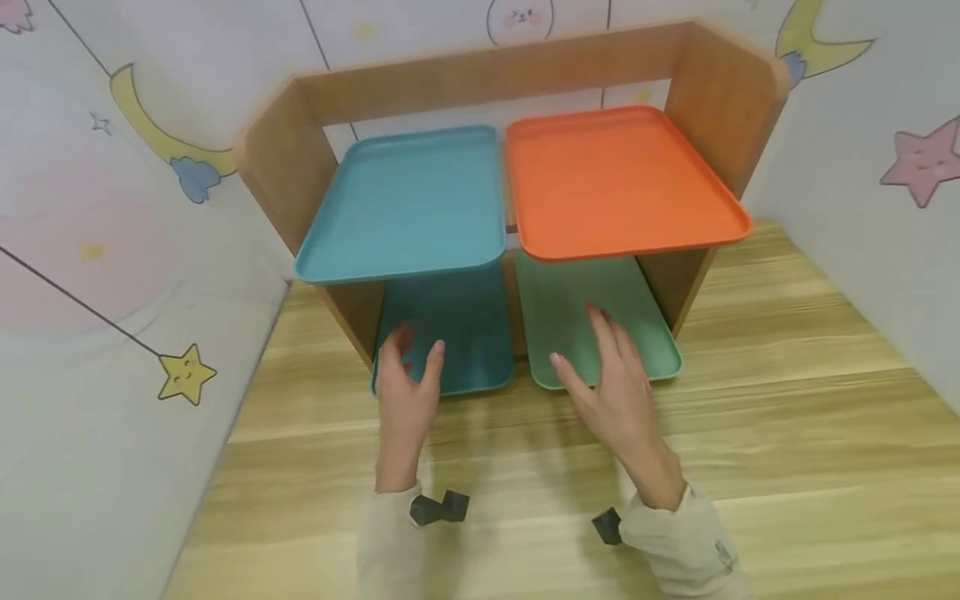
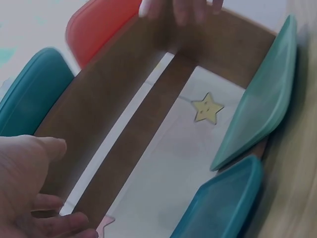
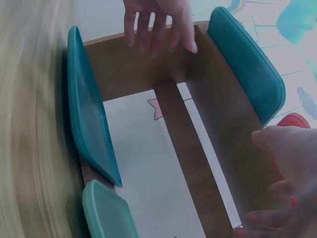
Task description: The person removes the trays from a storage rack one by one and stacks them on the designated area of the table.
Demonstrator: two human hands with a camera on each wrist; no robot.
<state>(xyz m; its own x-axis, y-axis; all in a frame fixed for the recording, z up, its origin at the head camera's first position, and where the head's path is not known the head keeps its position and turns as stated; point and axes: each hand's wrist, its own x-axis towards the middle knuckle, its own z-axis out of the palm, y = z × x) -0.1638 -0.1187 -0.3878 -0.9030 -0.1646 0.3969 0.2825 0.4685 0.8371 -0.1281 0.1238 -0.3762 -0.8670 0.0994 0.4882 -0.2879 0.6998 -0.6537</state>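
Note:
My left hand [image 1: 405, 396] hovers at the front of the lower shelf, over the near edge of a dark teal tray [image 1: 450, 333], holding nothing. To its right, my right hand [image 1: 618, 400] is above the front of a pale green tray [image 1: 592, 312], thumb and fingers spread apart and nothing between them. On the upper shelf lie a light blue tray [image 1: 420, 200] at left and an orange tray [image 1: 622, 183] at right. In the left wrist view the left palm [image 2: 25, 183] shows near the shelf board. The right wrist view has the right hand [image 3: 292, 178] beside the same board.
A two-tier wooden rack [image 1: 495, 79] bears the trays, its side panels [image 1: 727, 108] rising at both ends. It stands on a wood-grain table [image 1: 810, 400]. White walls [image 1: 90, 433] with moon and star drawings enclose the back and sides.

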